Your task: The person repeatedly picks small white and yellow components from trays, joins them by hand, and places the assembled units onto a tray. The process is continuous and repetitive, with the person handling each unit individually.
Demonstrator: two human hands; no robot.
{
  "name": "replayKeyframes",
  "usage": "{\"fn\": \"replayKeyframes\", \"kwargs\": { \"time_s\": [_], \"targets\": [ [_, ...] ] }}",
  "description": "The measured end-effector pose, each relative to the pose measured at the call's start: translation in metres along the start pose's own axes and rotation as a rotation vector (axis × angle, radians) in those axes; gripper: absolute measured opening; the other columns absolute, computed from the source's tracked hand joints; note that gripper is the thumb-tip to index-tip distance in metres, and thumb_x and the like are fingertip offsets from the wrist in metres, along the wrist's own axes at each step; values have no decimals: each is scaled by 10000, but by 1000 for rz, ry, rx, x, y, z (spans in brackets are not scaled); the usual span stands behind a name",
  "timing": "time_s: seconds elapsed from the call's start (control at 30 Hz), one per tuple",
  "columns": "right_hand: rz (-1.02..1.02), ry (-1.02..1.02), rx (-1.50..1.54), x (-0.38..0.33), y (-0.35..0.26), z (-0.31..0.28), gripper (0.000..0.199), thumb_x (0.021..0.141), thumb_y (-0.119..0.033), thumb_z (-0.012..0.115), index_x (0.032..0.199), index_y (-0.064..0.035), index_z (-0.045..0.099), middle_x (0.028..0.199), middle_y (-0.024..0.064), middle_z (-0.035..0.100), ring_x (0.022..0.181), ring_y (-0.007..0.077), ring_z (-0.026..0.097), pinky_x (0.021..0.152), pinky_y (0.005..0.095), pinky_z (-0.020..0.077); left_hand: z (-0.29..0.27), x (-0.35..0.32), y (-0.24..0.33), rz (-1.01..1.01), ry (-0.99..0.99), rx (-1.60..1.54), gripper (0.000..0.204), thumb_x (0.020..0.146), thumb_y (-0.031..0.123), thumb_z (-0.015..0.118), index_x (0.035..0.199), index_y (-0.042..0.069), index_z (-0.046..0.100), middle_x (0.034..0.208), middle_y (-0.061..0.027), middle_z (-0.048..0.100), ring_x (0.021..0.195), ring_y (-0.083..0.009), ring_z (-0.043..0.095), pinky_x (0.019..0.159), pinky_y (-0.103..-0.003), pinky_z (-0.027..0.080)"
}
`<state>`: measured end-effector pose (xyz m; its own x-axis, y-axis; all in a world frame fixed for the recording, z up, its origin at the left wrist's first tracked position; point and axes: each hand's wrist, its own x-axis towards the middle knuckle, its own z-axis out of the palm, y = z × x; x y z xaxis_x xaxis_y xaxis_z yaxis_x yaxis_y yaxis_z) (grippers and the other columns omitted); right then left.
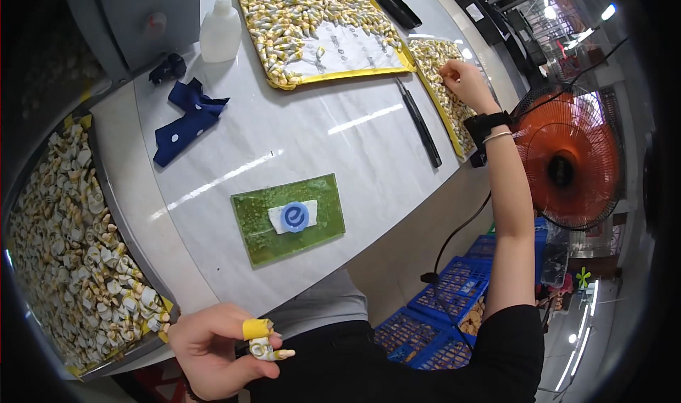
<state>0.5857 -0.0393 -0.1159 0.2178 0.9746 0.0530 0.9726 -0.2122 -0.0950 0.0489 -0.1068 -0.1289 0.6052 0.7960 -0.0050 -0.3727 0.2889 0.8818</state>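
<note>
White table: left hand fingers clamp a small cream-yellow piece; right hand fingers pinch into pieces on far yellow tray.

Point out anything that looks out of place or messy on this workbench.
A crumpled blue dotted cloth lies loose on the white table, away from the trays. The right-hand tray hangs over the table edge. Nothing looks spilled or broken.
</note>
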Motion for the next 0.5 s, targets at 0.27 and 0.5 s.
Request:
{"fn": "replayKeyframes", "kwargs": {
  "time_s": [0.27, 0.5],
  "targets": [
    [-106, 208, 191, -18, -55, -30, 180, 840, -9, 535, 992, -9, 630, 825, 104, 636, 713, 130, 597, 657, 239, 467, 5, -3, 3, -38, 135, -38, 395, 653, 190, 824, 867, -26, 571, 742, -132, 624, 651, -190, 623, 607, -288, 521],
    [-535, -61, 516, -92, -229, -28, 191, 756, 53, 585, 936, -11, 594, 770, 70, 617, 676, 153, 611, 585, 251, 484, 8, -2, -6, -51, 232, -91, 423, 605, 209, 839, 842, -29, 583, 708, -127, 631, 632, -173, 626, 594, -280, 531]
  ]
}}
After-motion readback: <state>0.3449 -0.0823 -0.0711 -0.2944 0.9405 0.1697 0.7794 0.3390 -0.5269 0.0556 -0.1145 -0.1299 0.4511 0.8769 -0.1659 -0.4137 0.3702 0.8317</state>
